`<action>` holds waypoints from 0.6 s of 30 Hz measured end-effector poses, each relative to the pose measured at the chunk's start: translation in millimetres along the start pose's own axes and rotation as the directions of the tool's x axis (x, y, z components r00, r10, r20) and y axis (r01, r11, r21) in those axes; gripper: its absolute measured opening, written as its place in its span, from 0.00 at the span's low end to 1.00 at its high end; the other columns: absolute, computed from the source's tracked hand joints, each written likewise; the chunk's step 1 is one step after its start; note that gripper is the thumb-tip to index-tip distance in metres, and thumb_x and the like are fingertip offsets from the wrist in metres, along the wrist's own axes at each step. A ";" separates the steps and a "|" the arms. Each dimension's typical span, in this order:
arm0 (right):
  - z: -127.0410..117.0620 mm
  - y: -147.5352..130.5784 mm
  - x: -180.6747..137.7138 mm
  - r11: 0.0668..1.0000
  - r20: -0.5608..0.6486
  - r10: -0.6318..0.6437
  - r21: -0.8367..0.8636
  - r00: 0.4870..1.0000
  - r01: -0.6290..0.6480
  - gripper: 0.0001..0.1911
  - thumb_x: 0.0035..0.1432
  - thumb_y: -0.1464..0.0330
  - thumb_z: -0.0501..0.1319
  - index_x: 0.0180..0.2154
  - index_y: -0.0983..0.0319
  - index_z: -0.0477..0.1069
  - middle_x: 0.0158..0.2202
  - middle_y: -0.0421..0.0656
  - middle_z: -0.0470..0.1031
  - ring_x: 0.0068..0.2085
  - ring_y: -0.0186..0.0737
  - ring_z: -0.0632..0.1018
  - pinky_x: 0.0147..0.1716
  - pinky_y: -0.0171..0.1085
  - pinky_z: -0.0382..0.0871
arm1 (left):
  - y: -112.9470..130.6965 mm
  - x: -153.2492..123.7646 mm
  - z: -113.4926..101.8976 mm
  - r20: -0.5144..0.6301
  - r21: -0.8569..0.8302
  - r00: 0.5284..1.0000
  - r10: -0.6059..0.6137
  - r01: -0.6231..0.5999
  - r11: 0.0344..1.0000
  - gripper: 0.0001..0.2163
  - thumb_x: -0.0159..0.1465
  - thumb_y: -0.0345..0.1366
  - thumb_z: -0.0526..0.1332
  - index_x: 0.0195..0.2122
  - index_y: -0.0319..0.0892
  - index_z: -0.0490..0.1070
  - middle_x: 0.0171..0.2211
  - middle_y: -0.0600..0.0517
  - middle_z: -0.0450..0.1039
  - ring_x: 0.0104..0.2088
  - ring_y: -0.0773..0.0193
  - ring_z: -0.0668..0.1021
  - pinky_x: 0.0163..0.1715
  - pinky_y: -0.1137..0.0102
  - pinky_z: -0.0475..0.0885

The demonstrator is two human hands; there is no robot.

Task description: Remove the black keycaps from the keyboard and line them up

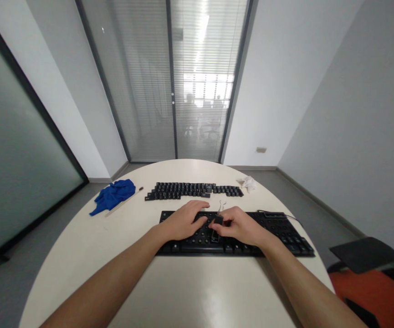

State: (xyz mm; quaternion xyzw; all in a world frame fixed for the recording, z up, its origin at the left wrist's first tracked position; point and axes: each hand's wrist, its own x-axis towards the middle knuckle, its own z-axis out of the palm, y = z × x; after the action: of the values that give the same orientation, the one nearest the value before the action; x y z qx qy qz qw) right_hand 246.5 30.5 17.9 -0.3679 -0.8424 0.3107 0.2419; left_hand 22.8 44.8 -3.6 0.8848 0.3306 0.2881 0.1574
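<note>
A black keyboard lies flat across the table in front of me. Many of its keycaps are off on the left and middle, where round key seats show; the right end still carries several caps. My left hand rests over its left part, fingers apart and holding nothing. Over the middle, my right hand pinches a keycap puller with a dark handle, its two thin wire prongs pointing away from me. Behind the keyboard, removed black keycaps lie in rows on the table.
A blue cloth and a thin brush lie on the left of the round white table. Crumpled white tissue is at the back right. The keyboard's cable curls at its right end. A red-seated chair stands at the right.
</note>
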 end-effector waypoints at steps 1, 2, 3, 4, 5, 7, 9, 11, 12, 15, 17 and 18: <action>0.0 -1.0 0.0 1.000 0.003 -0.011 -0.003 1.000 0.011 0.20 0.59 0.56 0.59 0.23 0.63 0.74 0.19 0.37 0.68 0.22 0.33 0.66 0.23 0.32 0.60 | 2.0 -0.8 1.4 0.023 -0.003 1.000 0.017 -0.016 1.000 0.17 0.66 0.33 0.56 0.56 0.43 0.65 0.56 0.44 0.70 0.57 0.57 0.71 0.58 0.58 0.66; 0.0 -1.8 0.1 1.000 0.004 -0.022 -0.009 1.000 0.022 0.20 0.59 0.56 0.59 0.23 0.63 0.73 0.19 0.37 0.68 0.22 0.33 0.67 0.23 0.32 0.60 | 3.4 -1.5 2.5 0.044 0.002 0.999 0.029 -0.029 1.000 0.17 0.66 0.32 0.56 0.56 0.43 0.65 0.55 0.44 0.70 0.56 0.57 0.71 0.58 0.58 0.66; -0.1 -2.4 0.2 0.999 0.002 -0.032 -0.016 0.999 0.032 0.20 0.60 0.56 0.59 0.23 0.63 0.73 0.19 0.38 0.68 0.23 0.33 0.67 0.24 0.32 0.60 | 4.3 -2.2 3.4 0.061 0.013 0.997 0.039 -0.040 0.999 0.17 0.65 0.32 0.56 0.55 0.43 0.66 0.55 0.44 0.71 0.56 0.57 0.72 0.58 0.58 0.66; -0.1 -2.7 0.3 0.999 0.001 -0.039 -0.022 0.999 0.039 0.20 0.60 0.57 0.59 0.23 0.63 0.74 0.20 0.38 0.69 0.23 0.34 0.68 0.25 0.32 0.61 | 4.9 -2.7 4.1 0.074 0.026 0.996 0.045 -0.047 0.999 0.16 0.65 0.32 0.57 0.55 0.43 0.67 0.55 0.44 0.71 0.56 0.56 0.72 0.58 0.58 0.66; -0.3 -2.8 0.4 0.999 -0.003 -0.043 -0.029 0.999 0.042 0.19 0.60 0.57 0.59 0.24 0.63 0.74 0.21 0.39 0.70 0.24 0.34 0.68 0.25 0.33 0.61 | 5.4 -3.2 4.5 0.084 0.040 0.995 0.047 -0.051 0.998 0.15 0.65 0.32 0.57 0.54 0.43 0.68 0.55 0.44 0.71 0.55 0.56 0.72 0.58 0.58 0.66; -0.6 -2.2 0.7 0.999 -0.013 -0.038 -0.039 0.999 0.037 0.19 0.61 0.58 0.58 0.26 0.63 0.75 0.22 0.39 0.72 0.24 0.35 0.69 0.26 0.33 0.62 | 5.8 -3.8 4.7 0.094 0.060 0.994 0.046 -0.052 0.997 0.15 0.65 0.32 0.57 0.53 0.42 0.69 0.55 0.43 0.71 0.56 0.55 0.72 0.58 0.58 0.66; -1.1 -1.4 1.0 0.999 -0.011 -0.030 -0.041 0.999 0.030 0.19 0.61 0.57 0.58 0.26 0.63 0.75 0.22 0.39 0.72 0.24 0.35 0.69 0.26 0.33 0.61 | 5.9 -4.1 4.4 0.093 0.064 0.995 0.045 -0.051 0.997 0.15 0.65 0.32 0.57 0.53 0.41 0.69 0.55 0.43 0.71 0.56 0.55 0.72 0.58 0.58 0.66; -1.6 -0.8 1.2 0.998 0.010 -0.034 -0.043 0.999 0.035 0.19 0.61 0.57 0.58 0.25 0.63 0.74 0.21 0.39 0.71 0.24 0.35 0.69 0.25 0.32 0.60 | 5.7 -4.2 4.1 0.091 0.059 0.994 0.052 -0.057 0.997 0.15 0.64 0.32 0.58 0.52 0.42 0.70 0.55 0.44 0.71 0.55 0.55 0.72 0.58 0.58 0.66; -1.9 -0.7 1.2 0.998 0.021 -0.040 -0.045 0.999 0.041 0.19 0.61 0.57 0.58 0.25 0.63 0.74 0.21 0.39 0.71 0.25 0.35 0.69 0.25 0.32 0.60 | 5.5 -4.2 3.9 0.090 0.057 0.994 0.058 -0.063 0.996 0.15 0.64 0.32 0.58 0.52 0.43 0.70 0.55 0.44 0.71 0.55 0.55 0.72 0.58 0.58 0.66; -2.3 -1.2 0.7 0.997 0.040 -0.059 -0.053 0.997 0.061 0.19 0.61 0.58 0.58 0.24 0.63 0.73 0.21 0.38 0.70 0.25 0.34 0.69 0.25 0.32 0.61 | 4.9 -4.5 3.5 0.087 0.045 0.993 0.079 -0.083 0.996 0.15 0.62 0.33 0.61 0.51 0.43 0.72 0.55 0.44 0.71 0.55 0.53 0.72 0.58 0.58 0.66; -2.0 -1.9 0.0 0.995 0.053 -0.073 -0.064 0.996 0.077 0.18 0.60 0.59 0.59 0.22 0.62 0.73 0.21 0.39 0.70 0.24 0.34 0.70 0.26 0.33 0.62 | 4.9 -4.8 3.0 0.094 0.032 0.992 0.090 -0.093 0.995 0.17 0.60 0.34 0.62 0.51 0.42 0.71 0.54 0.43 0.70 0.55 0.53 0.71 0.57 0.58 0.66; -1.6 -2.3 -0.4 0.994 0.060 -0.082 -0.071 0.995 0.086 0.18 0.60 0.60 0.60 0.22 0.62 0.73 0.20 0.39 0.70 0.24 0.34 0.70 0.26 0.33 0.63 | 5.0 -4.9 2.7 0.097 0.025 0.991 0.093 -0.096 0.995 0.18 0.59 0.35 0.63 0.51 0.42 0.71 0.54 0.43 0.70 0.55 0.52 0.71 0.57 0.58 0.67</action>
State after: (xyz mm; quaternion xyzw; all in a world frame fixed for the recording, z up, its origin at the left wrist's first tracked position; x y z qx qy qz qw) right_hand 246.6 29.5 20.6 -0.3317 -0.8746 0.2793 0.2169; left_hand 24.0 37.6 -5.4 0.9144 0.2849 0.2478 0.1460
